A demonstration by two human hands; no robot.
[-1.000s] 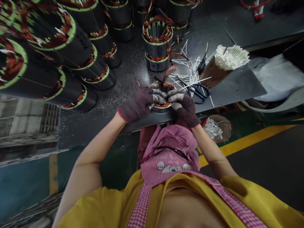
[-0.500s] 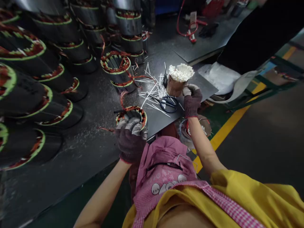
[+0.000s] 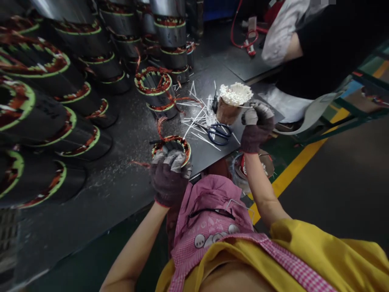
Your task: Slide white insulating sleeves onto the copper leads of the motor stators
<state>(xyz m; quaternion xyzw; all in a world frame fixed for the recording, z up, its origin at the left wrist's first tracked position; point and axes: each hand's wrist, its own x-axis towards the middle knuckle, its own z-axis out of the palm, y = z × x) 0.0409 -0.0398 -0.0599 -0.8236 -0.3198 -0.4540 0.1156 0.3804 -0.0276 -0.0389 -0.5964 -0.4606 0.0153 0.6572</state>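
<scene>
Left hand (image 3: 170,178) is clamped on the small stator (image 3: 173,145) at the near table (image 3: 121,134) edge. Right hand (image 3: 257,123), well apart, curls beside the cup of white sticks (image 3: 234,99); cannot tell if it grips any. Best: pin stator, draw 1 stick straight, don't tip cup.

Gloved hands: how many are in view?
2. The left hand holds the small stator at the table edge; the right hand is at the cup of white sticks. A co-worker's hands are hidden.

Readable text: none anywhere in view.
Apron (image 3: 212,202): at 6 o'clock, printed cartoon pig faces only, no letters.
Floor stripe (image 3: 288,168): at 4 o'clock, plain yellow painted line, no characters.
</scene>
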